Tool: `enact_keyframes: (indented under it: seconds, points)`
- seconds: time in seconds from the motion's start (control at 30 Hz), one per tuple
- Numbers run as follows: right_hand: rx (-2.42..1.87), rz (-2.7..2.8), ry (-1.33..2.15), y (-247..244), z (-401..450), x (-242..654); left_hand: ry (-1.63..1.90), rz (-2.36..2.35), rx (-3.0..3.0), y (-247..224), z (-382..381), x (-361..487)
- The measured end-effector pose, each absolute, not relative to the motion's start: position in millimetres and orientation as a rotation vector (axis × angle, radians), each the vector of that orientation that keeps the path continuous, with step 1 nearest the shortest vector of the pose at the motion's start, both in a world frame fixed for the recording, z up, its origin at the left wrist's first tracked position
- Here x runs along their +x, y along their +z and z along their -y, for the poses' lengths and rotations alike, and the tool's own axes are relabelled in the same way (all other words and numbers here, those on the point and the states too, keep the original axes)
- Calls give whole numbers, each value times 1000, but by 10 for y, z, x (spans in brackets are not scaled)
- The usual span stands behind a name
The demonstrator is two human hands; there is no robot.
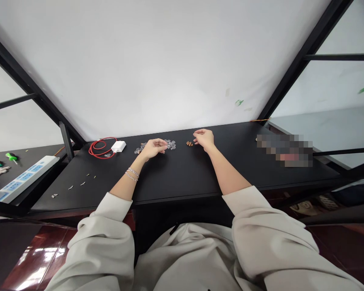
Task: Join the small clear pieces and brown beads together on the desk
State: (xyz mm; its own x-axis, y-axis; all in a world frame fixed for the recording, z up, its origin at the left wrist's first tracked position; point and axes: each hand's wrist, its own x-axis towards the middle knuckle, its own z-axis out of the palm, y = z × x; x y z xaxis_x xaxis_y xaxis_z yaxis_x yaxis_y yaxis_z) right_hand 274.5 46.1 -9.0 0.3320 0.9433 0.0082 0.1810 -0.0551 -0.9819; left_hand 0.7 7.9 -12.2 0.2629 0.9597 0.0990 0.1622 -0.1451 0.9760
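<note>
Head cam: left hand (153, 149) over black desk (176, 178), clear beads (171, 144) at its 3 o'clock by the fingertips, more at its 9. Right hand (204, 139) has brown beads (189, 144) just beside it, at its 8 to 9 o'clock. Fingers curled on both; too small to tell if tips are together, apart or clamped on a bead. Charger (119, 146) at left hand's 9, red cable (92, 152) looped at charger's 9.

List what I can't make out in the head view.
Head view:
Anything in the left hand or right hand: curled grip hides it.
Clear pieces: partly behind the left hand.
Object at right: blurred by pixelation.
Pale bits at left: too small to identify.
</note>
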Motion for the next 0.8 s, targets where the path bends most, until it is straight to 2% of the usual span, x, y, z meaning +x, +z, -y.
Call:
enact_keyframes:
  seconds: [0.33,0.8]
  points:
    - [-1740,1463,642,-143,-509,2823,995,-1104,1573,-121,-69,-3]
    - [-1682,1367,774,-114,-478,2863,980,-1117,1592,-121,-72,4]
